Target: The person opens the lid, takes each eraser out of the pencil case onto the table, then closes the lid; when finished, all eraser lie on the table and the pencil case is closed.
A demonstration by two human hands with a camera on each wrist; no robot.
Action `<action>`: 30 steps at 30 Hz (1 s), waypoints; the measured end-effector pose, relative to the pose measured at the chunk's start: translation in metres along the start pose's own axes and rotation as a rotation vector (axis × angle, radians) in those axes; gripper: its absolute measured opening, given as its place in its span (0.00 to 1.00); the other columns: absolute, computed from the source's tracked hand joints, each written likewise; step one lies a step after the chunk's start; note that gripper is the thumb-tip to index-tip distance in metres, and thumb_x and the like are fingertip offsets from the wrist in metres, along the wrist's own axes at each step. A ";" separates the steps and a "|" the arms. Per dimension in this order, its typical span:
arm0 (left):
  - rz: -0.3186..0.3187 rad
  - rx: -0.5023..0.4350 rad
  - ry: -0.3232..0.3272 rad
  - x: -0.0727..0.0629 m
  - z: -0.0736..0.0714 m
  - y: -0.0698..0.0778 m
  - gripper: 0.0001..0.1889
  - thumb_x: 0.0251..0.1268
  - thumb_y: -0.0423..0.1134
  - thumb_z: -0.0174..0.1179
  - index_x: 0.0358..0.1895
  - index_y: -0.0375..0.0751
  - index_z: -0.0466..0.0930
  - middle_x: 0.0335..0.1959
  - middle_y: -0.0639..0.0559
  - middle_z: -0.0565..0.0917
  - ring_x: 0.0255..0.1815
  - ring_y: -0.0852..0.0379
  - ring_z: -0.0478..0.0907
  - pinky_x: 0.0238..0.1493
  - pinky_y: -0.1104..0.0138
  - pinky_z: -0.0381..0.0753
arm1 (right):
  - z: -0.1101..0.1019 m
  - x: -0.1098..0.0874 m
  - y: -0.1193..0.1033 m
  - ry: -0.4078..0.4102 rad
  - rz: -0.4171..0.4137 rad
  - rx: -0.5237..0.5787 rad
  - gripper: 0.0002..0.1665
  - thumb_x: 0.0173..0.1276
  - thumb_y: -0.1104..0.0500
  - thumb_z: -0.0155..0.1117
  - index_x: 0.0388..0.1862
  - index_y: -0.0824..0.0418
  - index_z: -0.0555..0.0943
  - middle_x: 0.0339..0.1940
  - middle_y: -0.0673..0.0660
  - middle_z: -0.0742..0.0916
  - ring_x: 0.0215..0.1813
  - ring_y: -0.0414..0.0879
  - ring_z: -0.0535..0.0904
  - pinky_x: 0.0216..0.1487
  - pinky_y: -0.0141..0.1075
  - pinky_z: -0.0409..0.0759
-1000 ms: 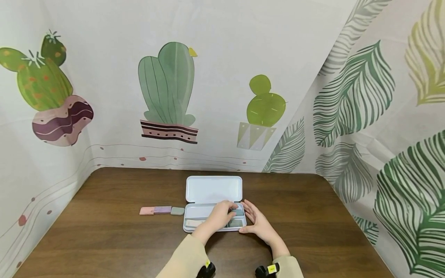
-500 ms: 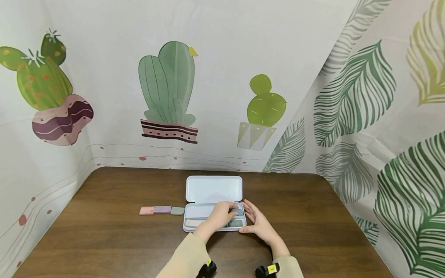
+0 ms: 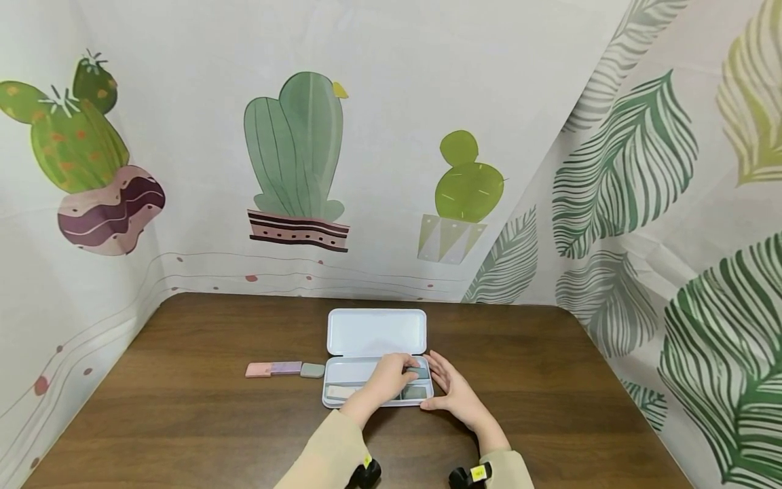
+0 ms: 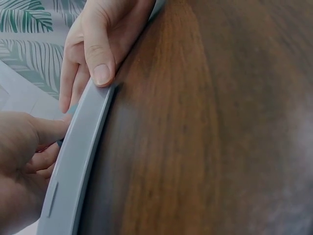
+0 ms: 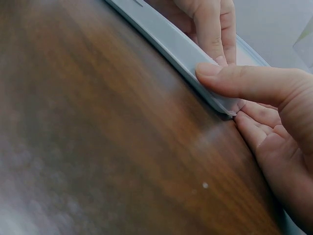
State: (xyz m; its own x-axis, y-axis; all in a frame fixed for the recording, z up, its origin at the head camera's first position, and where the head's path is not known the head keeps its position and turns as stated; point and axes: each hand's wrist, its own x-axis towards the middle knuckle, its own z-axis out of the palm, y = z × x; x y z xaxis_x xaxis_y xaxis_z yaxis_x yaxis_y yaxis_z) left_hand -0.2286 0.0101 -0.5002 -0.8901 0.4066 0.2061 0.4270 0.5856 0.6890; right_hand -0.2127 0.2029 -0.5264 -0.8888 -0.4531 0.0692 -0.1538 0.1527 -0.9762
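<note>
A pale blue hinged case, like a pencil tin, lies open on the table with its lid folded back. My left hand reaches over it, thumb and fingers bent around a blue-grey block in the far right compartment. Most of that block is hidden by the fingers. In the near row are a white block and a grey-green block. My right hand grips the case's right end. Its thumb presses the front wall in the right wrist view, with the other fingers around the end.
To the left of the case, a pink block, a purple block and a grey block form a row, the grey one right by the case. Behind the brown table hangs a patterned cloth.
</note>
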 end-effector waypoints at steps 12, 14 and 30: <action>-0.006 -0.016 0.015 0.000 0.002 -0.002 0.06 0.62 0.32 0.64 0.41 0.35 0.84 0.39 0.46 0.87 0.41 0.53 0.82 0.46 0.63 0.80 | 0.000 0.000 0.000 0.001 0.002 0.000 0.63 0.51 0.69 0.76 0.77 0.73 0.45 0.76 0.73 0.59 0.77 0.65 0.50 0.64 0.15 0.61; 0.002 -0.024 0.026 -0.001 0.001 -0.002 0.06 0.62 0.31 0.64 0.41 0.35 0.84 0.38 0.45 0.87 0.40 0.53 0.82 0.45 0.63 0.80 | 0.000 -0.001 -0.001 0.002 0.002 -0.002 0.63 0.51 0.69 0.76 0.77 0.73 0.45 0.77 0.73 0.59 0.77 0.64 0.50 0.64 0.16 0.61; 0.027 -0.091 0.020 -0.012 -0.023 -0.010 0.07 0.64 0.33 0.63 0.43 0.36 0.83 0.39 0.47 0.86 0.38 0.55 0.79 0.42 0.65 0.79 | 0.000 0.001 0.003 0.008 0.005 -0.019 0.62 0.52 0.69 0.76 0.77 0.73 0.45 0.76 0.73 0.59 0.78 0.65 0.51 0.64 0.15 0.61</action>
State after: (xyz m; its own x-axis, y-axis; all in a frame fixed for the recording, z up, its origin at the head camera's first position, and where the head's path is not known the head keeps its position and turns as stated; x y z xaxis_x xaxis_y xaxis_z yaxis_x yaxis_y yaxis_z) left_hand -0.2260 -0.0164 -0.4936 -0.8819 0.4065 0.2388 0.4355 0.5084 0.7428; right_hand -0.2137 0.2024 -0.5290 -0.8929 -0.4453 0.0658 -0.1572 0.1715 -0.9725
